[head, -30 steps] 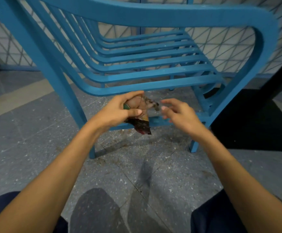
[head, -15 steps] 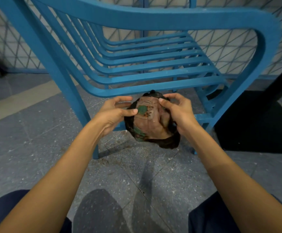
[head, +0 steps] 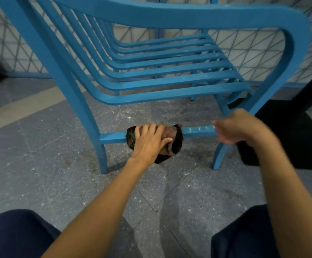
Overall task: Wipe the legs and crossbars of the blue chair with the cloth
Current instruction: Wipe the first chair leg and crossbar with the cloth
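The blue slatted chair [head: 170, 13] stands right in front of me on the floor. Its low front crossbar [head: 198, 131] runs between the left front leg [head: 102, 157] and the right front leg [head: 219, 157]. A dark brown and green cloth [head: 175, 138] is draped over the middle of that crossbar. My left hand [head: 149, 142] presses down on the cloth, fingers spread over it and thumb along its front. My right hand [head: 240, 127] is blurred, near the right end of the crossbar, fingers loosely bent and holding nothing.
Grey speckled floor tiles [head: 39, 146] have brown dirt around the chair legs. A dark object [head: 309, 127] stands close to the right of the chair. A mesh fence [head: 253, 53] runs behind. My knees in dark trousers [head: 17, 233] fill the bottom corners.
Both hands held the cloth spread between them just before. Now the cloth lies on the front crossbar under my left hand, and my right hand has let go and moved right.
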`<action>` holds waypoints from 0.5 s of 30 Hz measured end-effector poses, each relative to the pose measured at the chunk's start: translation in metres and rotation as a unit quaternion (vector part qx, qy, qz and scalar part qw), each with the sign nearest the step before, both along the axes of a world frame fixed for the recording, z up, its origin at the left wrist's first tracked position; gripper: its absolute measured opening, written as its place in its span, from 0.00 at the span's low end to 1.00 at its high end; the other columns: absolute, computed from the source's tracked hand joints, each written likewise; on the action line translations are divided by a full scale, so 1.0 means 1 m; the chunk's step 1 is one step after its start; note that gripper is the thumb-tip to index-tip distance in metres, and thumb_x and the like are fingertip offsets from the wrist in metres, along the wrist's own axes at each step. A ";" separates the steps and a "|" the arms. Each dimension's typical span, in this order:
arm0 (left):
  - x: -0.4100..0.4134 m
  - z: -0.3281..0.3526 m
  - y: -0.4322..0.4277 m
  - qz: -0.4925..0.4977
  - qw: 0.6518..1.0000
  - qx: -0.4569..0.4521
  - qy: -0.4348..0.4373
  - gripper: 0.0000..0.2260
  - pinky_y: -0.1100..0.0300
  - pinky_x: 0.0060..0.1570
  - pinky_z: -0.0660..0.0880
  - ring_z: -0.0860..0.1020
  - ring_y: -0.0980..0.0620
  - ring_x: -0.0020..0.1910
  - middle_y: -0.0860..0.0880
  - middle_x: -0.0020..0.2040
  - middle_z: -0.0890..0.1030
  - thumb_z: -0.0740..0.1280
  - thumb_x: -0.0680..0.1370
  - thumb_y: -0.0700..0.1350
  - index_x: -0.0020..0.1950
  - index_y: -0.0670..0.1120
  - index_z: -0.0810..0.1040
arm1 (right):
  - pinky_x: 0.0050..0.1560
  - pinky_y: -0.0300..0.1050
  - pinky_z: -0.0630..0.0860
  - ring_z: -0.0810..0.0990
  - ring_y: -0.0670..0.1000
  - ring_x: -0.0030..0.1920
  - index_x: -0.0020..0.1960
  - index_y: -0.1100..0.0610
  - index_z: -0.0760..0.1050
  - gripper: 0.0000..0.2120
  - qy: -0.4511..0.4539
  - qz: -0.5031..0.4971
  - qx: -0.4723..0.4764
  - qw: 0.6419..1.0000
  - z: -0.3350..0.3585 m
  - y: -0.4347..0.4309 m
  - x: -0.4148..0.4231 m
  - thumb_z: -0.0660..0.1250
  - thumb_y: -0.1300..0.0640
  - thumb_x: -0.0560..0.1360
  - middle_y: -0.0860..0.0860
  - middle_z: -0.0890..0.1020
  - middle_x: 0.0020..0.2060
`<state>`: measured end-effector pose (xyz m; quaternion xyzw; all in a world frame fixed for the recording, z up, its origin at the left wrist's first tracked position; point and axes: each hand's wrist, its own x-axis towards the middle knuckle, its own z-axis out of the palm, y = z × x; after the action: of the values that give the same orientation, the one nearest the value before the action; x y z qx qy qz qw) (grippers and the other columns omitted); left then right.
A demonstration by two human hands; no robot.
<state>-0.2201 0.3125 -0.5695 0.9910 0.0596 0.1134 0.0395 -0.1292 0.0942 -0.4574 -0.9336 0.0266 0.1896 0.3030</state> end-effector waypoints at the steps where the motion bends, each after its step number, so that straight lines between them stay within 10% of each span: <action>1: 0.001 -0.004 0.002 -0.009 1.000 -0.001 -0.009 0.25 0.47 0.62 0.61 0.71 0.45 0.58 0.48 0.58 0.76 0.51 0.77 0.63 0.67 0.51 0.69 | 0.30 0.41 0.79 0.83 0.54 0.35 0.48 0.61 0.76 0.09 0.021 -0.034 -0.026 0.999 0.004 -0.019 0.001 0.67 0.55 0.76 0.59 0.83 0.42; 4: 0.005 -0.006 0.010 -0.017 1.000 -0.011 -0.022 0.25 0.48 0.61 0.60 0.71 0.45 0.57 0.48 0.57 0.76 0.52 0.76 0.62 0.67 0.50 0.71 | 0.36 0.50 0.80 0.81 0.58 0.37 0.43 0.62 0.71 0.12 -0.029 -0.108 -0.010 0.994 0.000 -0.048 0.007 0.67 0.54 0.77 0.60 0.80 0.43; 7: 0.006 -0.004 0.029 -0.029 0.999 -0.024 -0.016 0.24 0.49 0.60 0.58 0.70 0.45 0.58 0.48 0.57 0.75 0.53 0.77 0.61 0.67 0.50 0.70 | 0.50 0.54 0.81 0.82 0.58 0.50 0.60 0.62 0.73 0.19 -0.173 -0.081 0.103 0.976 -0.015 -0.038 0.012 0.69 0.51 0.75 0.58 0.81 0.54; 11: 0.009 0.001 0.065 -0.027 0.999 -0.045 0.014 0.21 0.48 0.62 0.56 0.68 0.45 0.61 0.49 0.61 0.74 0.53 0.80 0.60 0.69 0.53 0.67 | 0.41 0.31 0.68 0.78 0.49 0.48 0.60 0.61 0.76 0.16 -0.243 -0.009 0.140 0.960 -0.022 -0.021 0.006 0.68 0.53 0.76 0.52 0.81 0.47; 15: 0.013 0.000 0.059 0.024 0.999 -0.025 0.011 0.22 0.46 0.65 0.54 0.67 0.43 0.62 0.47 0.62 0.73 0.49 0.80 0.61 0.68 0.53 0.68 | 0.44 0.31 0.70 0.80 0.49 0.51 0.59 0.60 0.77 0.15 -0.254 0.026 0.161 0.953 -0.025 -0.014 0.004 0.68 0.53 0.77 0.53 0.83 0.50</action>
<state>-0.2075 0.3716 -0.5692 0.9892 0.0862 0.1017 0.0612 -0.1249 0.0807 -0.4820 -0.8903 -0.1062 -0.0440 0.4406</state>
